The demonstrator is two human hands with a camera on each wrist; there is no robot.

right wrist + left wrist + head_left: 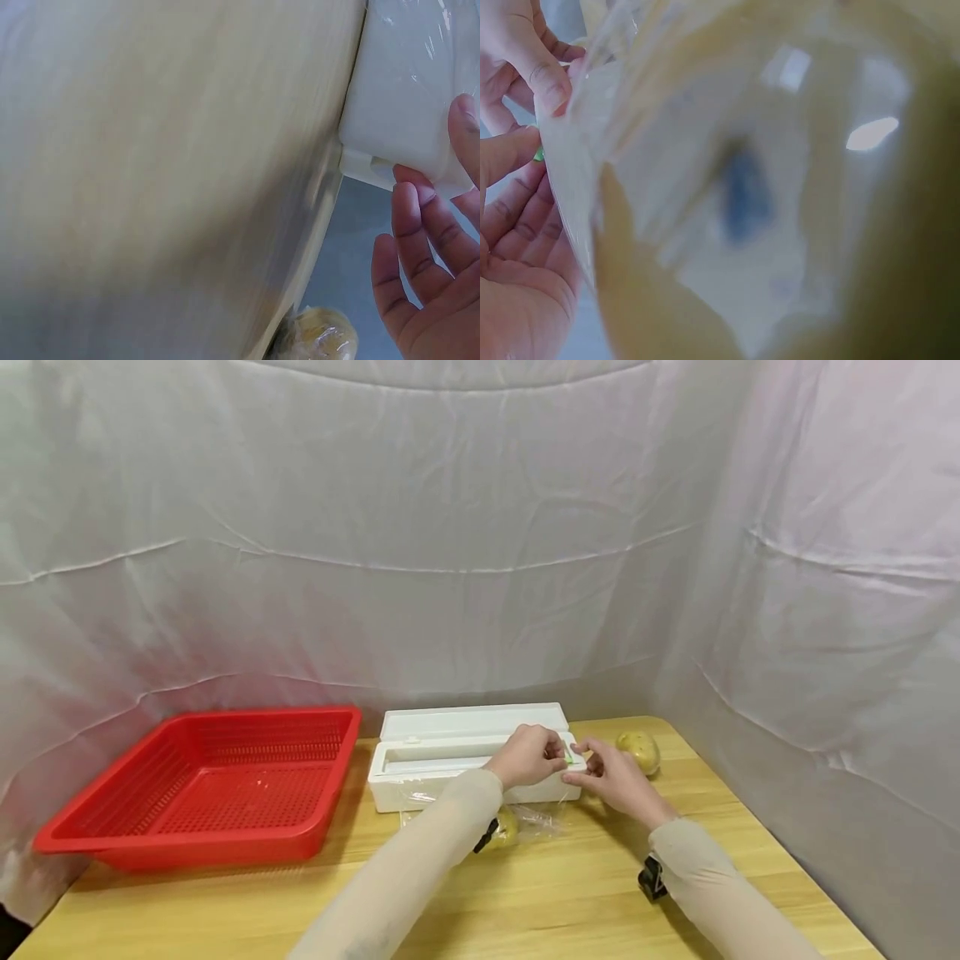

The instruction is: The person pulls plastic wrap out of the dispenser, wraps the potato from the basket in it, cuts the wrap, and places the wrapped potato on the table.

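Note:
A white cling film box (416, 795) stands on the table with its lid raised, the roll showing inside. At its right end my left hand (528, 756) pinches a small green slider (569, 757) between thumb and fingers. My right hand (618, 781) grips the same end, thumb at the front and fingers at the side. In the right wrist view its fingertips (409, 187) meet the box's end. Clear film hangs over the box front, onto a potato (507, 828) partly hidden by my left forearm. Film and potato fill much of the left wrist view.
A red plastic basket (315, 814) with a perforated base stands left of the box. Another potato (637, 752), shiny with film in the right wrist view, lies right of the box near the table's edge. Grey cloth (465, 527) hangs behind and along the right.

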